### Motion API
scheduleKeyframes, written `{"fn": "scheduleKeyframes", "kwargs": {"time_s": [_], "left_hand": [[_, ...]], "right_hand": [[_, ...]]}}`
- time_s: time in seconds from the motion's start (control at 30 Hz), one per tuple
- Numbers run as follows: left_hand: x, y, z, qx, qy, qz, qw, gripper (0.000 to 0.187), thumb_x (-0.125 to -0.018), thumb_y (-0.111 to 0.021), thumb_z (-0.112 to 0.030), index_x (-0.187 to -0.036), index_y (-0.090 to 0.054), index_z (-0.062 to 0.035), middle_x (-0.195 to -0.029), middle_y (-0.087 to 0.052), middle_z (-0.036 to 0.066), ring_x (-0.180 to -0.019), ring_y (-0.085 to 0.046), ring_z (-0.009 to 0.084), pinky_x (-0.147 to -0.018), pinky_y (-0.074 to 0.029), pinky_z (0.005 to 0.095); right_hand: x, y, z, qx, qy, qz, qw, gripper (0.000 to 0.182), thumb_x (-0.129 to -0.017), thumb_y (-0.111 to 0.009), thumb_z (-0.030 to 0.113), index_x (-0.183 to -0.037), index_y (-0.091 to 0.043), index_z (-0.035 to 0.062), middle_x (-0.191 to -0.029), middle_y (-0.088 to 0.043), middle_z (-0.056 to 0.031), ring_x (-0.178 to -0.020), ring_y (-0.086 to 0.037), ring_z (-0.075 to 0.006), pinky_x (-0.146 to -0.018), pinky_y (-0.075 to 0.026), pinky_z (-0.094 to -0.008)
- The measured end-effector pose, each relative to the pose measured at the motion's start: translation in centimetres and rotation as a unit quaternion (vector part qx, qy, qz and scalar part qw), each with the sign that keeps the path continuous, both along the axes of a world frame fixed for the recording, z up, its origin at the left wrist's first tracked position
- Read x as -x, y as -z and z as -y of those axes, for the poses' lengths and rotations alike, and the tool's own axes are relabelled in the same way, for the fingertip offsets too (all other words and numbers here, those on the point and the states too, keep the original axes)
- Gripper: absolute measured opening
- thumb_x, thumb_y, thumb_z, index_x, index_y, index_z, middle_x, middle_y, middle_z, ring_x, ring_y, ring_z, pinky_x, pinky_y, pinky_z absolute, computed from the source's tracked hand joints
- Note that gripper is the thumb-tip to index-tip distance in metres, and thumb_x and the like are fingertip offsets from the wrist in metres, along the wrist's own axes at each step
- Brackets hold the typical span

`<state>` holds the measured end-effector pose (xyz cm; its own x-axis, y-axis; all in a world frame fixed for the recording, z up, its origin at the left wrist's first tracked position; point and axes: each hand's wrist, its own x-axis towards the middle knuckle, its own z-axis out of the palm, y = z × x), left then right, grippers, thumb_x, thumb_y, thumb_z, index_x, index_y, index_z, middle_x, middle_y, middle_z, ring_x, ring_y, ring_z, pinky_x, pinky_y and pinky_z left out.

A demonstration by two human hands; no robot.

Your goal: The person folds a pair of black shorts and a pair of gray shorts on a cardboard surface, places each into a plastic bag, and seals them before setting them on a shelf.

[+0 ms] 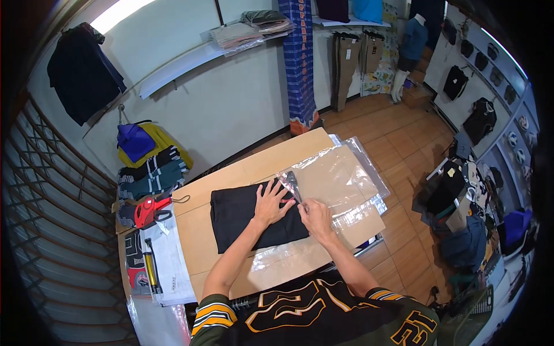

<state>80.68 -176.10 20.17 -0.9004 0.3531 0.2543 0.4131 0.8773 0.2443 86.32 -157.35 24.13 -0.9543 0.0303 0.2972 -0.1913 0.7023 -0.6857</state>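
A folded black garment [234,216] lies on the cardboard-topped table in front of me. My left hand [271,203] rests on it with the fingers spread. At the garment's right edge my right hand [315,218] is closed, pinching the edge of a clear plastic bag [352,179]. The bag stretches to the right across the cardboard, and some crumpled plastic covers the garment's upper right corner. My right fingertips are partly hidden.
On the table's left side are a red tape dispenser [151,212], a yellow-and-black tube-shaped tool [151,268] and white paper [173,259]. Folded clothes [151,179] are stacked behind them. A metal folding gate [57,230] stands left; piled clothes [461,242] lie right.
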Motion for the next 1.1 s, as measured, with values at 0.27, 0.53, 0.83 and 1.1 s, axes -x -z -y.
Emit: {"fn": "scheduleKeyframes", "kwargs": {"time_s": [0.27, 0.53, 0.83, 1.1], "left_hand": [[1.2, 0.2, -2.9, -0.045, -0.072, -0.026, 0.996, 0.058, -0.093, -0.061, -0.052, -0.140, -0.060, -0.0166, -0.156, -0.044, 0.014, -0.148, -0.031, 0.0362, -0.117, -0.019, 0.0633], [-3.7, -1.3, 3.2, -0.185, 0.003, 0.043, 0.982, 0.055, -0.090, -0.071, -0.038, -0.137, -0.061, -0.0110, -0.152, -0.047, 0.018, -0.146, -0.035, 0.0376, -0.119, -0.019, 0.0618], [-12.5, -1.8, 9.7, -0.019, -0.137, 0.092, 0.986, 0.096, -0.070, -0.075, -0.071, -0.149, -0.051, -0.0227, -0.165, -0.025, 0.014, -0.152, -0.015, 0.0441, -0.113, -0.009, 0.0758], [-10.9, -1.3, 5.9, -0.015, -0.127, 0.071, 0.989, 0.098, -0.069, -0.075, -0.072, -0.149, -0.049, -0.0226, -0.165, -0.024, 0.014, -0.152, -0.014, 0.0442, -0.112, -0.010, 0.0772]], "right_hand": [[-1.4, 0.8, -0.1, 0.039, -0.013, -0.025, 0.999, 0.011, -0.087, -0.071, 0.015, -0.094, -0.071, 0.0061, -0.086, -0.070, -0.0128, -0.077, -0.069, -0.0359, -0.067, -0.053, -0.0458], [-3.6, 1.0, -1.2, 0.035, -0.011, -0.005, 0.999, 0.018, -0.083, -0.072, 0.011, -0.099, -0.069, 0.0058, -0.090, -0.069, -0.0130, -0.082, -0.069, -0.0345, -0.069, -0.054, -0.0448], [-5.7, 1.4, -1.2, -0.005, -0.028, 0.024, 0.999, 0.041, -0.077, -0.065, -0.002, -0.117, -0.059, 0.0058, -0.108, -0.060, -0.0170, -0.089, -0.065, -0.0415, -0.073, -0.053, -0.0497], [-5.5, 1.0, -0.2, -0.057, -0.027, 0.056, 0.996, 0.040, -0.080, -0.061, -0.004, -0.119, -0.057, 0.0065, -0.110, -0.059, -0.0177, -0.085, -0.064, -0.0449, -0.073, -0.053, -0.0534]]}}
